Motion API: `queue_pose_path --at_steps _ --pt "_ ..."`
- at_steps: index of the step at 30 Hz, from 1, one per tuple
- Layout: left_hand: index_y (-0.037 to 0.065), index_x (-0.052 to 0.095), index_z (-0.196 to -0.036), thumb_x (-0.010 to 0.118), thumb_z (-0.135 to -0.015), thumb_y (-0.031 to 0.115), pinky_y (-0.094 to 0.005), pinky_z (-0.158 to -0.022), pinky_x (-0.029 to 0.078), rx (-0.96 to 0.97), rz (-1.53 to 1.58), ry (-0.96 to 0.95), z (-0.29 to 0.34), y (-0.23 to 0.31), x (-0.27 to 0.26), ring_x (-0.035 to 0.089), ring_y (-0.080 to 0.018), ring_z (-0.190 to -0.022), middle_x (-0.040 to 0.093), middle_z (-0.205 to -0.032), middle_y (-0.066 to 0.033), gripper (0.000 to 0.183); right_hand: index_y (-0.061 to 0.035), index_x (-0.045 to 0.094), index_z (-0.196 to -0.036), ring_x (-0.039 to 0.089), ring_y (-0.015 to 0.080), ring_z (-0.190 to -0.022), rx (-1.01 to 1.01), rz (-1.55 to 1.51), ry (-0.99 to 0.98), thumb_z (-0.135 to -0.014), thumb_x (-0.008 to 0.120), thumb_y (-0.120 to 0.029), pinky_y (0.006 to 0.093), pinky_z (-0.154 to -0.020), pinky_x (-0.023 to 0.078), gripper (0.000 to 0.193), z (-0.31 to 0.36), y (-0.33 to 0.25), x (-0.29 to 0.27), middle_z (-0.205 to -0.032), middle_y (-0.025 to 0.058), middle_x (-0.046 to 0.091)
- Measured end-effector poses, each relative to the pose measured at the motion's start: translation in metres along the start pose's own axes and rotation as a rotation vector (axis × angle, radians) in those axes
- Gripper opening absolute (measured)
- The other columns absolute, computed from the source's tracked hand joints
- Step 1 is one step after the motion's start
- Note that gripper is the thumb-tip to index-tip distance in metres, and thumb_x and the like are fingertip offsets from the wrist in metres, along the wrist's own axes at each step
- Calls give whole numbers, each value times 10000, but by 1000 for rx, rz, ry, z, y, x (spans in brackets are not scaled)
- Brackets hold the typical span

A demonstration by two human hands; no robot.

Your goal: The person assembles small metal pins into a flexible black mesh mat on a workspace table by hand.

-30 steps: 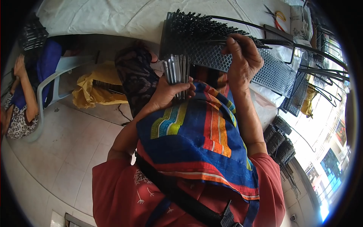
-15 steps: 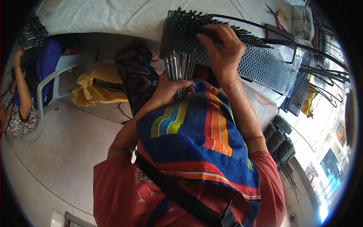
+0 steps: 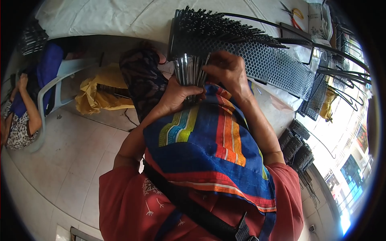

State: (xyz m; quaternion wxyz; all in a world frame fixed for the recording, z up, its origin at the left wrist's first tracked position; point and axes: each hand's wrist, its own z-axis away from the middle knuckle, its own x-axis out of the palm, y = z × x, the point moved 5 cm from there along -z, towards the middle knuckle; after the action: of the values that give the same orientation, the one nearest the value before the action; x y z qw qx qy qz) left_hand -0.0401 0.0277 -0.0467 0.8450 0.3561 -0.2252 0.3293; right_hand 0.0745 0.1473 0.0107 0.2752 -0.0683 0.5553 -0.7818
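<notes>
In my left hand (image 3: 181, 93) I hold a bundle of thin silvery metal rods (image 3: 187, 72) upright above my lap, thumb closed across them. My right hand (image 3: 228, 72) is beside the bundle's right edge, its fingers bent in a pinch. A thin rod tip shows by those fingertips, but whether they grip it is hidden. Just beyond both hands stands a black perforated metal tray (image 3: 277, 74), heaped at its far left with many thin black rods (image 3: 217, 30).
A striped blue cloth (image 3: 193, 148) covers my lap. Orange-handled scissors (image 3: 296, 18) lie on the white-covered table (image 3: 100, 18). Bent black hooks (image 3: 350, 96) jut out at right. At left are an open yellow wrapping (image 3: 90, 96), a pale chair (image 3: 50, 86) and a seated person (image 3: 28, 116).
My right hand has come down from the black rods on the tray to the side of the bundle. The left hand stays in place. The person at left has lowered an arm.
</notes>
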Motion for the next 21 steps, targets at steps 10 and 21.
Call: queue_pose_path --at_steps 10,21 --pt "-23 606 -1094 703 -791 -64 -323 -632 583 70 -122 -40 8 6 13 696 -228 -706 692 -874 -134 321 13 637 -720 528 82 -455 172 -75 -152 -770 733 -82 252 -415 384 144 6 24 4 -583 44 602" --pt "10 654 -943 718 -854 123 -263 -570 503 204 -44 203 7 1 -15 641 -158 -663 666 -800 -73 158 -15 659 -796 525 86 -504 -44 -236 39 -821 715 -42 234 -444 380 67 23 -7 -24 -616 15 586"
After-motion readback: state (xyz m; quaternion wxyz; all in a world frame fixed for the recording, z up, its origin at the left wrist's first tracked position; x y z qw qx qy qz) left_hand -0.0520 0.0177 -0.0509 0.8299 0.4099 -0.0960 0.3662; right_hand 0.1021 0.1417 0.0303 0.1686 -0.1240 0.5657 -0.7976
